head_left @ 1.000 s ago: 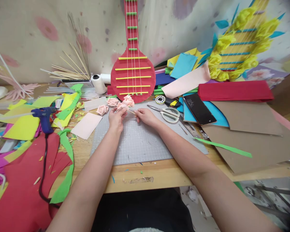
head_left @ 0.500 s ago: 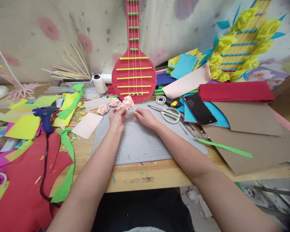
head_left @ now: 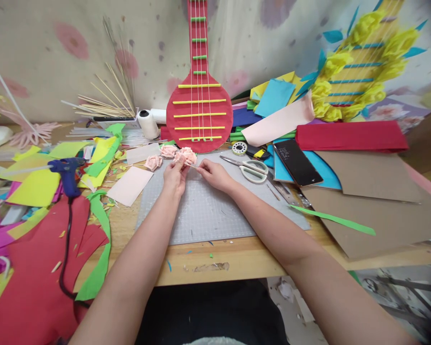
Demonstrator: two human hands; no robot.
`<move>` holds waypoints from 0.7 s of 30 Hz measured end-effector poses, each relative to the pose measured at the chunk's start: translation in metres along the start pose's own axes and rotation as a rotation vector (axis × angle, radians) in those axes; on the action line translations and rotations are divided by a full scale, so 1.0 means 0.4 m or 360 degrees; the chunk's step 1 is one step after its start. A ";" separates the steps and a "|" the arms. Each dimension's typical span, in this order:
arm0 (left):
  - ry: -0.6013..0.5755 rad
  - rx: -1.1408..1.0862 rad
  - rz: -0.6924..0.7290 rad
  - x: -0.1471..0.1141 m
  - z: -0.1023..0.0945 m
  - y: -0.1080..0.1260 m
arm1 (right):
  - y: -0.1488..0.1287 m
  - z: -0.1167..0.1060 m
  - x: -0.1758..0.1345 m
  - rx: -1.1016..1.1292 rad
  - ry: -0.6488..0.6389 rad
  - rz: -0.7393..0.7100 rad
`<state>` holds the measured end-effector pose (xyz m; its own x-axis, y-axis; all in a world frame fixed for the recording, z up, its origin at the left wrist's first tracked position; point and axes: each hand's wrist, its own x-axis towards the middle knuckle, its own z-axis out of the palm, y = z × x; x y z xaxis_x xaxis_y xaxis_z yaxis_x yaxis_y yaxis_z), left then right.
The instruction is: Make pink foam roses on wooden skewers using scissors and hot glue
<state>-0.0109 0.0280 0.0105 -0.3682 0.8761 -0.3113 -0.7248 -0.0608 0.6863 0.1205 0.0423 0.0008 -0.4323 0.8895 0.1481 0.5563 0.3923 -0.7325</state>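
Pinched in my left hand (head_left: 175, 176) is a pink paper flower (head_left: 187, 156), its ruffled petals showing above the fingertips. My right hand (head_left: 215, 173) is closed on a thin stick (head_left: 193, 166) that runs toward the flower's underside. Both hands are close together over the top of the grey cutting mat (head_left: 208, 215). Just left of the held flower lie two more pink paper flowers, one rose (head_left: 153, 163) nearer and another rose (head_left: 168, 151) behind. My fingers hide part of the stick and the flower's base.
A red paper lute (head_left: 199, 112) stands behind the hands. Scissors (head_left: 251, 170) and a phone (head_left: 298, 163) lie to the right, near cardboard (head_left: 373, 225). On the left are a blue glue gun (head_left: 69, 175), its black cord, and paper scraps. White thread spools (head_left: 148, 125) stand at the back.
The held flower has drawn down and left toward my left fingers, and its petals now look like one bunched head. My right hand has shifted slightly left.
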 end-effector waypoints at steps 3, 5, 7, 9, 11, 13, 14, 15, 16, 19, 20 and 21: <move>-0.0086 0.0002 -0.0039 0.000 -0.001 0.003 | 0.007 -0.004 0.004 -0.0030 0.0051 0.0038; -0.0111 0.0043 -0.0077 0.001 -0.003 0.005 | 0.012 -0.009 0.005 -0.0051 0.0075 0.0071; -0.0089 0.0098 -0.0100 0.001 -0.005 0.004 | 0.013 -0.013 0.006 -0.0072 0.0069 0.0094; -0.0057 0.0144 -0.0087 0.002 -0.005 0.001 | 0.012 -0.015 0.006 -0.0101 0.0047 0.0094; -0.0014 0.0181 -0.0036 0.001 -0.005 -0.003 | 0.008 -0.014 0.005 -0.0146 0.0023 0.0091; 0.0059 0.0217 0.0042 0.000 -0.004 -0.006 | 0.003 -0.013 0.004 -0.0206 -0.0003 0.0100; 0.0096 0.0230 0.0086 0.000 -0.004 -0.008 | 0.001 -0.013 0.003 -0.0239 -0.0016 0.0104; 0.0125 0.0240 0.0125 -0.001 -0.003 -0.009 | 0.000 -0.013 0.002 -0.0271 -0.0027 0.0104; 0.0142 0.0252 0.0154 -0.002 -0.003 -0.010 | -0.002 -0.013 0.002 -0.0300 -0.0037 0.0102; 0.0145 0.0287 0.0182 -0.003 -0.003 -0.010 | -0.003 -0.014 0.000 -0.0353 -0.0058 0.0099; 0.0137 0.0299 0.0180 -0.003 -0.003 -0.009 | -0.003 -0.014 0.000 -0.0355 -0.0062 0.0102; 0.0128 0.0309 0.0173 -0.004 -0.004 -0.008 | -0.002 -0.014 0.001 -0.0347 -0.0066 0.0106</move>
<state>-0.0088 0.0262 0.0078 -0.4888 0.8281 -0.2744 -0.5554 -0.0528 0.8299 0.1238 0.0436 0.0051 -0.4157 0.9066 0.0732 0.7230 0.3782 -0.5782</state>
